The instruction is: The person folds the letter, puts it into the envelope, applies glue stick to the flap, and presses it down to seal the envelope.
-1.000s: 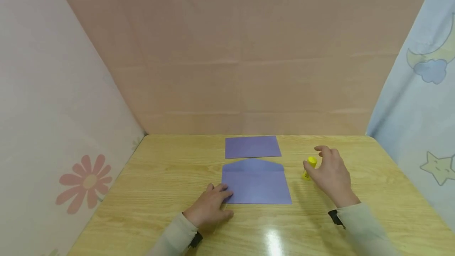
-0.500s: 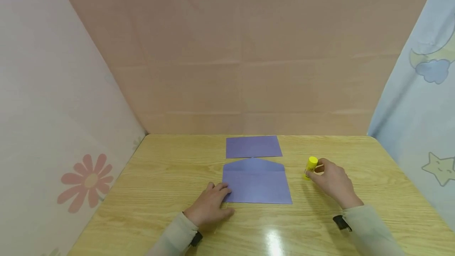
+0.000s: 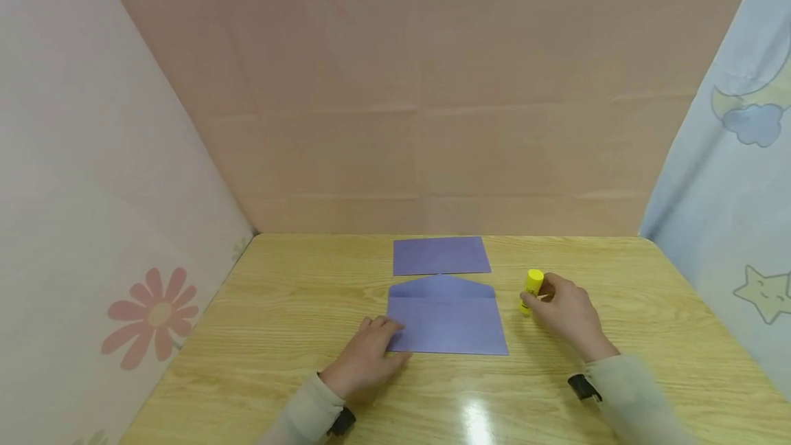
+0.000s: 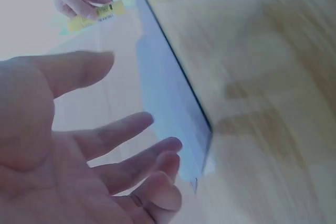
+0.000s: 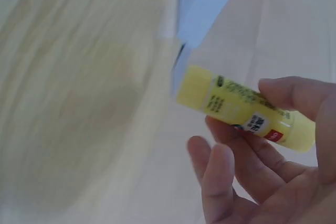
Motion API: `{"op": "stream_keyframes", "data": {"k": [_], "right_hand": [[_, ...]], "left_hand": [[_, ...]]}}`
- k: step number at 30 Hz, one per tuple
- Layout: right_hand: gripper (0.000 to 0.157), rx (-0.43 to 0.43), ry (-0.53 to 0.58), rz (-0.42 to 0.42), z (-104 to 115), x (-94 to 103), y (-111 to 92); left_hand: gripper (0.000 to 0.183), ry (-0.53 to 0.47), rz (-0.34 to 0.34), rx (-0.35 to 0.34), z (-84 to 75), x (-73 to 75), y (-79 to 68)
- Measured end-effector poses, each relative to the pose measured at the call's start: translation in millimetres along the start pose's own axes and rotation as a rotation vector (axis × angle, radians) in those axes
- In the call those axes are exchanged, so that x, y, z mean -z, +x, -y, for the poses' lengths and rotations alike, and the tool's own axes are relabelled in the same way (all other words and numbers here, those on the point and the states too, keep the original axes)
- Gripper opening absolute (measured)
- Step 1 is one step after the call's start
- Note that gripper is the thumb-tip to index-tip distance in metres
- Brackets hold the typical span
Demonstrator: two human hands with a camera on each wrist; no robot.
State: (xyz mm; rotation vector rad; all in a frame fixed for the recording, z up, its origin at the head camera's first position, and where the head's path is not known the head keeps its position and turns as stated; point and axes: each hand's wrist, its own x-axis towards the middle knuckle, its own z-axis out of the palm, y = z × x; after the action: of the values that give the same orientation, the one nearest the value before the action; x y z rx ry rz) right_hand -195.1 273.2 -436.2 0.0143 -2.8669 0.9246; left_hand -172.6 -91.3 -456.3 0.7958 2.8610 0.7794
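A yellow glue stick (image 3: pixel 531 288) with printed labels is pinched between the thumb and fingers of my right hand (image 3: pixel 571 314), to the right of the envelope. In the right wrist view the glue stick (image 5: pixel 247 109) lies across the fingers, its printing showing. A light purple envelope (image 3: pixel 454 325) lies with its pointed flap (image 3: pixel 440 286) unfolded away from me. My left hand (image 3: pixel 366 356) rests at its near left corner, fingertips on the paper, thumb by the front edge. The left wrist view shows those fingers loosely extended beside the envelope (image 4: pixel 168 87).
A darker purple rectangular paper (image 3: pixel 441 256) lies just behind the flap on the wooden table (image 3: pixel 309 280). A brown-pink paper backdrop (image 3: pixel 420 122) rises at the back edge. Patterned cloth walls stand at the left (image 3: pixel 123 177) and right (image 3: pixel 735 198).
My right hand came down to the glue stick, closed its fingers on it and shifted it slightly left. The left hand stays at the envelope's corner, almost unmoved.
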Motion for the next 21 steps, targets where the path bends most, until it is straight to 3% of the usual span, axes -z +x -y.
{"op": "stream_keyframes", "data": {"k": [6,13,21], "right_hand": [[0.029,0.058,0.069,-0.013,35,-7.4,-7],[0.025,0.161,0.145,0.008,74,-25.0,-19],[0.020,0.286,0.336,0.236,102,-44.3,-31]], "left_hand": [[0.048,-0.252,-0.036,-0.029,-14.0,5.4,6.9],[0.041,-0.524,-0.075,-0.025,-30.8,11.7,14.6],[0.044,-0.776,-0.049,0.005,-36.2,17.5,19.7]]}}
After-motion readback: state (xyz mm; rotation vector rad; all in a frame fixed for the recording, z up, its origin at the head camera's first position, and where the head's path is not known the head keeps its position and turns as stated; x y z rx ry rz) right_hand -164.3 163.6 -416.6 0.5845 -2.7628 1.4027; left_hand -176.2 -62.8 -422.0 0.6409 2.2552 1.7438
